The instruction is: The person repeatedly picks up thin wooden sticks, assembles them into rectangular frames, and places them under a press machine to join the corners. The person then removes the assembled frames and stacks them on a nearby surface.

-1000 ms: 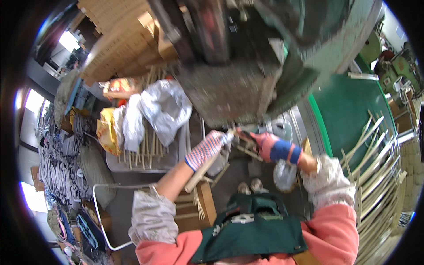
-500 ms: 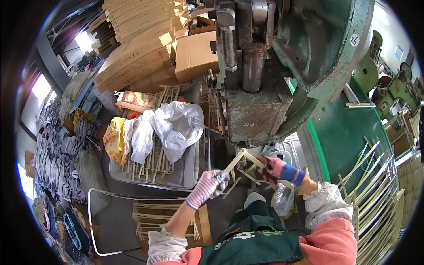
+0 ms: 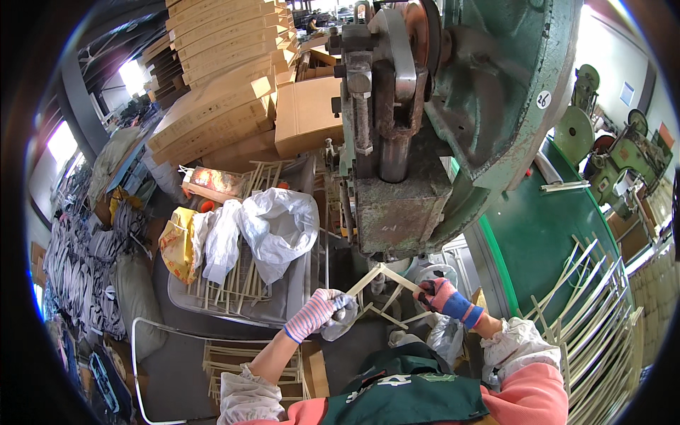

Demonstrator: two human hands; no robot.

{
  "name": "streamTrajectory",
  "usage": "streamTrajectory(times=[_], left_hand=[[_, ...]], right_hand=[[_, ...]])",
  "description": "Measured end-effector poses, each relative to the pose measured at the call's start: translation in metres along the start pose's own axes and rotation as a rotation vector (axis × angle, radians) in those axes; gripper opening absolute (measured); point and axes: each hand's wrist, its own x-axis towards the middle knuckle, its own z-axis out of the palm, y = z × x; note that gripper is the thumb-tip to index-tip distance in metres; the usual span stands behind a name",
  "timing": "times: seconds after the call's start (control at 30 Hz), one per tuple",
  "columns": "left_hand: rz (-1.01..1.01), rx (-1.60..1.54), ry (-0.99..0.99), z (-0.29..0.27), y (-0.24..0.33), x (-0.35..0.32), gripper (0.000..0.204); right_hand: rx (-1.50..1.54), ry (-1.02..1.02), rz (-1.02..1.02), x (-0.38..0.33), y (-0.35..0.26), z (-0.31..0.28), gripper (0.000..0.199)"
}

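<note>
Both hands hold a jointed frame of pale flat strips (image 3: 365, 280), its peak pointing up under the block of a green press. My left hand (image 3: 331, 313), in a striped glove with grey fingertips, is closed round the left strip's lower end. My right hand (image 3: 440, 296), in a red and blue glove with dark fingertips, grips the right strip. More pale strips cross below the peak, between the hands. The dark metal press block (image 3: 395, 223) hangs just above the peak; whether they touch I cannot tell.
A grey bin (image 3: 312, 273) at left holds strips and white bags (image 3: 280, 230). Below it, more strips lie on cardboard, near a bent white tube (image 3: 136, 368). At right are a green table (image 3: 538, 234) and a big heap of strips (image 3: 602, 340). Cardboard boxes (image 3: 212, 120) stand behind.
The whole view has shifted, so the press, bin and hands all appear lower and slightly further left. Both hands keep their hold on the frame, whose peak stays just under the press block.
</note>
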Motion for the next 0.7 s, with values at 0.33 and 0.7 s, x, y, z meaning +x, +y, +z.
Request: streamTrajectory(times=[0.33,0.7], left_hand=[[-0.056,-0.037,-0.071,-0.007,0.003,0.003,0.028],[0.466,0.483,0.180,0.012,0.018,-0.007,0.026]], right_hand=[[-0.091,0.024,0.002,0.006,0.004,-0.005,0.011],[0.118,-0.160,0.142,-0.017,-0.037,-0.005,0.014]])
